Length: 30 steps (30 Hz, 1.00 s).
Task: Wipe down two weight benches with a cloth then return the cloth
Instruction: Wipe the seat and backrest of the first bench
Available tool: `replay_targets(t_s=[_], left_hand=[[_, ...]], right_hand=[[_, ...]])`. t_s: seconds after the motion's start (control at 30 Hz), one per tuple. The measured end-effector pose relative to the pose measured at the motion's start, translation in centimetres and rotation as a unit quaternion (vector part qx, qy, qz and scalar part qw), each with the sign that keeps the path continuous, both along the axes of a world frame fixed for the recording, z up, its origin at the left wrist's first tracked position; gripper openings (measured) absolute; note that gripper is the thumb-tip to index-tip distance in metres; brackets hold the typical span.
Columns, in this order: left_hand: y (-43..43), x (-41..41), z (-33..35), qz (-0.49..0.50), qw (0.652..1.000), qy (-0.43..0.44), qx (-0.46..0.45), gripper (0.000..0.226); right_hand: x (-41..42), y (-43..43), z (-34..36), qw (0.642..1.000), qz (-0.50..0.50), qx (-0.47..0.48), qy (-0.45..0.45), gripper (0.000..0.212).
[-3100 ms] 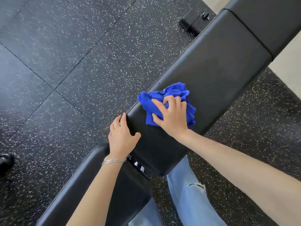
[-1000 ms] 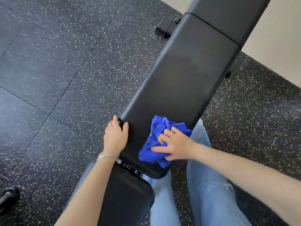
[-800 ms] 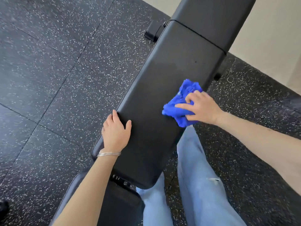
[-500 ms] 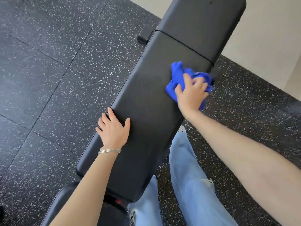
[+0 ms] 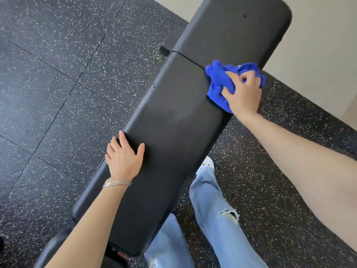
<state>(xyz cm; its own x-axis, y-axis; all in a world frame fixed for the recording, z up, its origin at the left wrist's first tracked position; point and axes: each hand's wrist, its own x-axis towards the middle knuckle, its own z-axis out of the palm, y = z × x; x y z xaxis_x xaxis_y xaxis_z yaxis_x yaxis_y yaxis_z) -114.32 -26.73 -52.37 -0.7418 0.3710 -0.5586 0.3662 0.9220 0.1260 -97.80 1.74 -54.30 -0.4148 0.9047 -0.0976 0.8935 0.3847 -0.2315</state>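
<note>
Cloth, blue and bunched, sits on the right edge of the weight bench, on the long pad just on the near side of the seam to the far pad. Gripped by right hand, fingers curled into its folds. Flat on the pad's left edge: left hand, fingers straight, slightly spread, holding nothing. Thin bangles at its wrist. Speckled rubber floor underneath.

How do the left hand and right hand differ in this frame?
The left hand lies flat, fingers straight, on the bench at its left edge; the right hand grips a bunched blue cloth at the right edge, farther up. The left wrist wears a bracelet; the right is bare. Both are on the same bench.
</note>
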Motion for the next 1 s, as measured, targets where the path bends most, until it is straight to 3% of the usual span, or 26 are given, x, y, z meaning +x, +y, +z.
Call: replay_targets(t_s=[0.03,0.07,0.1,0.13,0.2,0.27,0.33,0.4,0.43,0.47,0.5,0.57,0.6,0.67,0.73,0.8,0.87,0.93,1.0], left_hand=[[0.1,0.0,0.2,0.002,1.000,-0.005,-0.001,0.077],[0.2,-0.1,0.4,0.006,1.000,-0.009,-0.001,0.076],[0.4,-0.1,0.5,0.012,1.000,-0.011,-0.002,0.076],[0.7,-0.1,0.6,0.016,1.000,-0.012,-0.007,0.076],[1.1,0.1,0.8,0.025,0.999,-0.017,-0.016,0.075],[1.4,0.0,0.9,0.036,0.999,-0.021,-0.012,0.071],[1.4,-0.3,1.0,0.047,0.999,-0.026,-0.001,0.066],[1.1,-0.6,0.9,0.051,0.998,-0.029,0.001,0.064],[0.9,-0.6,0.9,0.050,0.998,-0.031,0.000,0.064],[0.8,-0.6,0.9,0.049,0.998,-0.032,0.001,0.064],[0.8,-0.5,0.8,0.049,0.998,-0.031,0.004,0.065],[0.8,-0.3,0.5,0.053,0.998,-0.020,0.006,0.067],[0.9,0.0,0.3,0.053,0.998,-0.012,0.004,0.068],[1.4,0.5,0.2,0.060,0.998,-0.005,-0.004,0.071],[1.6,0.7,0.1,0.075,0.997,-0.005,-0.006,0.071],[1.6,0.4,0.1,0.083,0.996,-0.007,0.002,0.069],[1.2,-0.1,0.2,0.084,0.996,-0.014,0.011,0.067],[0.6,-0.6,0.5,0.077,0.997,-0.021,0.023,0.069],[-0.1,-1.0,0.8,0.065,0.997,-0.031,0.032,0.070]], right_hand=[[-2.0,-0.1,0.0,0.992,-0.127,-0.019,0.003,0.038],[-3.9,-0.9,0.1,0.983,-0.180,-0.030,0.004,0.037],[-5.3,-2.2,0.2,0.985,-0.170,-0.029,0.008,0.037],[-6.2,-4.0,0.1,0.993,-0.112,-0.021,0.015,0.036],[-6.2,-8.0,-0.1,0.994,0.102,-0.002,0.046,0.037],[-4.5,-10.9,0.2,0.931,0.361,0.022,0.057,0.040],[-3.4,-9.8,0.0,0.830,0.554,0.038,0.050,0.040],[-3.5,-6.6,0.0,0.761,0.645,0.058,0.028,0.037],[-3.5,-4.6,0.0,0.759,0.647,0.071,0.023,0.036],[-3.4,-2.5,0.0,0.784,0.616,0.076,0.015,0.036],[-3.5,-0.6,0.0,0.834,0.548,0.063,0.013,0.038],[-4.5,1.5,0.1,0.953,0.302,0.016,0.012,0.043],[-5.5,1.5,0.0,0.989,0.150,0.002,0.008,0.043],[-8.5,0.1,0.0,0.996,-0.085,-0.024,0.006,0.041],[-10.5,-2.8,0.0,0.993,-0.112,-0.025,0.001,0.042],[-10.8,-6.3,-0.3,1.000,0.008,-0.002,0.004,0.041],[-9.9,-9.4,-0.4,0.979,0.197,0.026,0.035,0.041],[-9.1,-10.3,-0.6,0.915,0.395,0.059,0.050,0.044],[-9.4,-8.8,-0.7,0.843,0.531,0.073,0.046,0.046]])
